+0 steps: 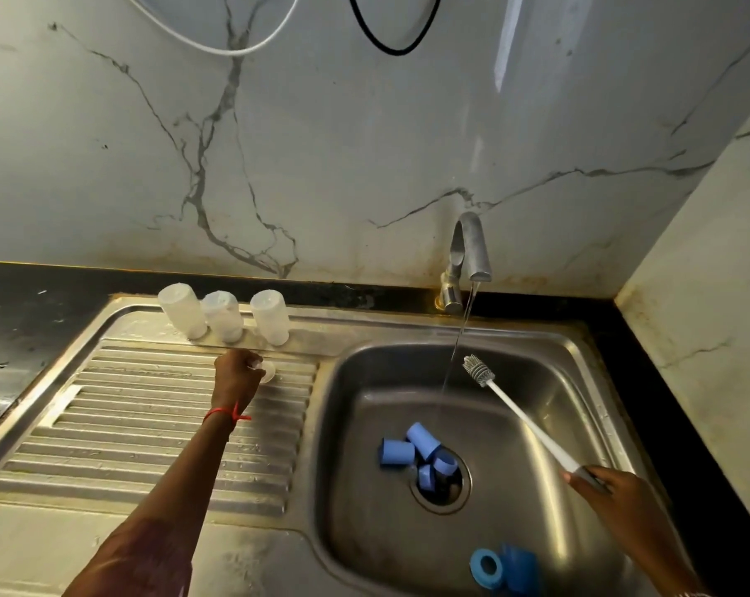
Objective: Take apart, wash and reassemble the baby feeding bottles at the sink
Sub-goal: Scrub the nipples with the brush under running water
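Note:
Three clear bottle bodies [222, 315] stand upside down in a row at the back of the steel draining board [149, 424]. My left hand [238, 374] reaches to just in front of them, shut on a small clear teat [269, 371] that touches the board. My right hand [610, 489] grips the handle of a white bottle brush [524, 420], whose grey bristle head is raised over the sink basin [550, 368]. Several blue caps [416, 452] lie by the drain. Blue rings [504, 568] lie at the basin's near edge.
The tap [468, 256] at the back runs a thin stream of water into the basin. A black counter surrounds the sink, with a marble wall behind and a wall corner [701, 338] at the right. Cables hang at the top.

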